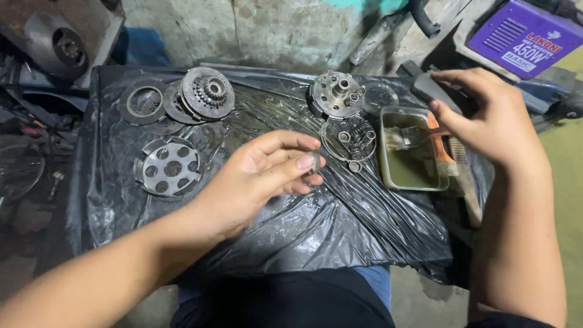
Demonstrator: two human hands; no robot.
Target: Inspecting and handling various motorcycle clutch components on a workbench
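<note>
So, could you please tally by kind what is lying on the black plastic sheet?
Round metal clutch parts: 5, namely the flat ring, gear hub, holed plate, centre hub and thin wire ring.
Metal trays: 1, with a brush in murky liquid.
Small springs and bits: cannot count exactly.
Total: 7 countable things.
The left hand pinches a small part; the right hand hovers over the tray.

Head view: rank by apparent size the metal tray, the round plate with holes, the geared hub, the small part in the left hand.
1. Metal tray
2. Round plate with holes and geared hub: look about equal, not ranking them
3. Small part pinched in the left hand, mostly hidden
</note>
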